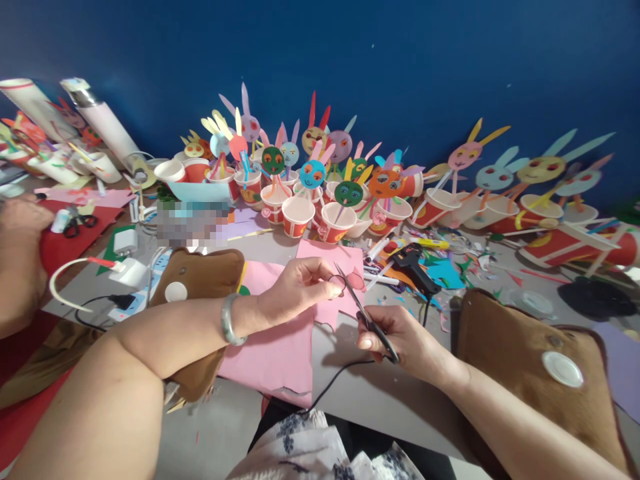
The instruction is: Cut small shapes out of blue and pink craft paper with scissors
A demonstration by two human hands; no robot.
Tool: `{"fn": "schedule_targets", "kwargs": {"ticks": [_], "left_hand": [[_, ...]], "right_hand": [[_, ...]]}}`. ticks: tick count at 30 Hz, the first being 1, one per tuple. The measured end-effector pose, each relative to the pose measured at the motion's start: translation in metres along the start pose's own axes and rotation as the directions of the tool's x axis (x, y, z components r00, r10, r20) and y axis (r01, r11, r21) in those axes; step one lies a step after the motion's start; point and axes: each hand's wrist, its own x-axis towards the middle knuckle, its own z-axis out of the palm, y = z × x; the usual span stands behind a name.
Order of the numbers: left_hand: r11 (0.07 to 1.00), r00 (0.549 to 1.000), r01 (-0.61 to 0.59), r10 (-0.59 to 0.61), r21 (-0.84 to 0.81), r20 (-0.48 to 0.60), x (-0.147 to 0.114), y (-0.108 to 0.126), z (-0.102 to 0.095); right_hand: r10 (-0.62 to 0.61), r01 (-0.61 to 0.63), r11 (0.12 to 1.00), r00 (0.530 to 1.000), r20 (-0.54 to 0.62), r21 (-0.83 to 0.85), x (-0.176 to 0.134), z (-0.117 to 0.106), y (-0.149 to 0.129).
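My left hand point(290, 290), with a bangle on its wrist, pinches a small piece of pink paper point(355, 281) between thumb and fingertips. Scissors with black handles point(374, 325) are gripped in my right hand point(413, 343). Their blades point up and left and lie against the paper near my left fingertips. How far the blades are parted is hard to make out. Beneath my hands lies a large pink paper sheet point(273, 353), and a torn-edged pink sheet point(330, 252) lies just behind them.
Paper cups point(299, 217) with paper rabbit figures line the back by the blue wall. A black glue gun point(414, 267) lies among scraps. Brown plush pads point(530, 387) flank the workspace. At left are a power strip point(156, 270) and another person's arm point(20, 267).
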Motion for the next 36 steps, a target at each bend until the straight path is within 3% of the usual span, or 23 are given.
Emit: {"fn": "schedule_targets", "kwargs": {"ticks": [12, 36], "left_hand": [[1.000, 0.999, 0.009, -0.009, 0.001, -0.050, -0.0002, 0.0006, 0.0005], [0.999, 0.998, 0.009, -0.007, -0.032, 0.058, -0.0011, -0.0025, 0.0020]], "right_hand": [[0.008, -0.008, 1.000, 1.000, -0.013, 0.022, -0.0010, 0.0014, -0.0032], [-0.020, 0.019, 0.999, 1.000, 0.012, 0.038, 0.0007, 0.0017, 0.0002]]}}
